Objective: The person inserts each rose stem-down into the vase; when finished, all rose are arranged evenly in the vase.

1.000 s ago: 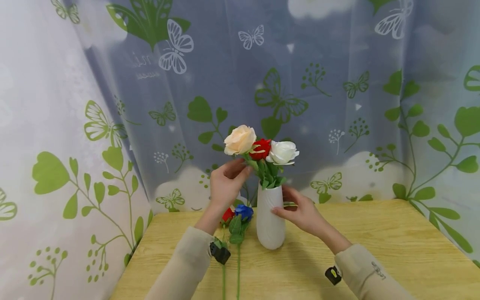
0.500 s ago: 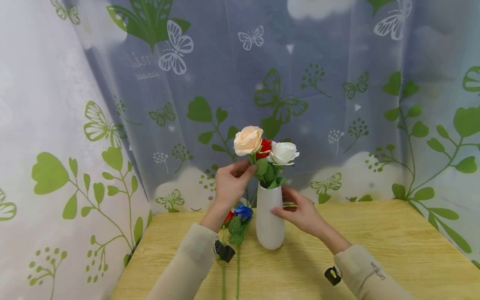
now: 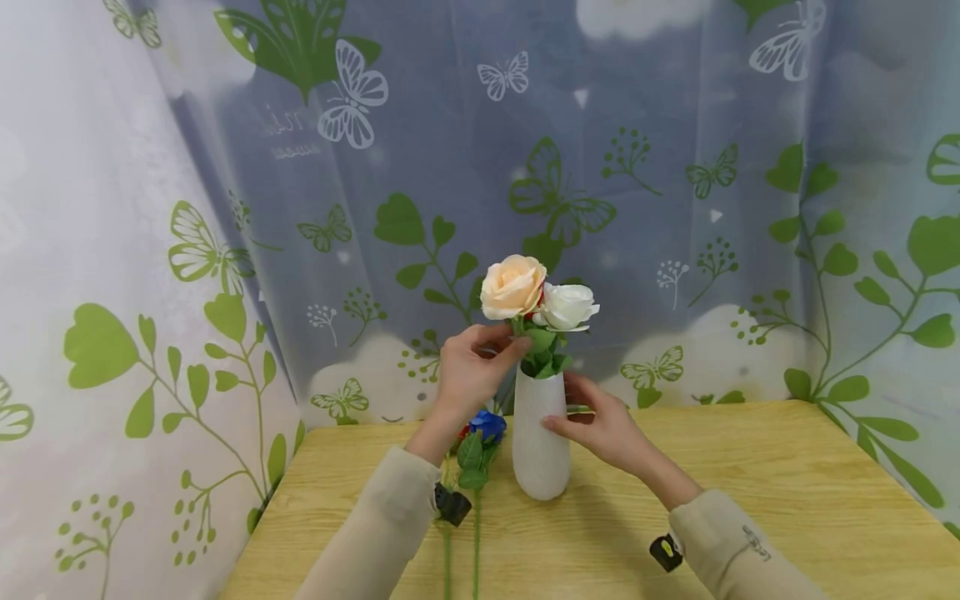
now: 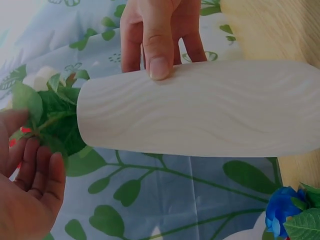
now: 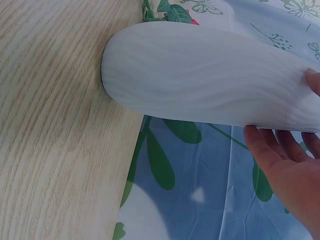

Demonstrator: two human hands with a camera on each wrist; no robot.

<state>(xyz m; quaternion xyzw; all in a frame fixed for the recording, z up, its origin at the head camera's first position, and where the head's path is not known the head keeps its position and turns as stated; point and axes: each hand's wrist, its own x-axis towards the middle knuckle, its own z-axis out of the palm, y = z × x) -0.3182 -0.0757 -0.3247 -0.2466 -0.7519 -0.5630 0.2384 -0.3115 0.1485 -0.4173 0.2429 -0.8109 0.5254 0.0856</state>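
A white ribbed vase stands upright on the table. My right hand holds its right side near the top, thumb in front and fingers behind; the right wrist view shows the fingertips on the vase wall. With my left hand I pinch the leafy stem of a peach rose just above the mouth. A white rose stands in the vase, and a red rose behind the peach one is mostly hidden. Green leaves crowd the opening, so the stem's lower end cannot be seen.
Left of the vase, a blue rose and a partly covered red rose lie on the wooden table, stems toward me. A curtain printed with leaves and butterflies hangs behind the table's back edge.
My left hand has moved right with the peach rose, bringing its bloom in front of the red one and against the white one. The right hand and vase have stayed put.
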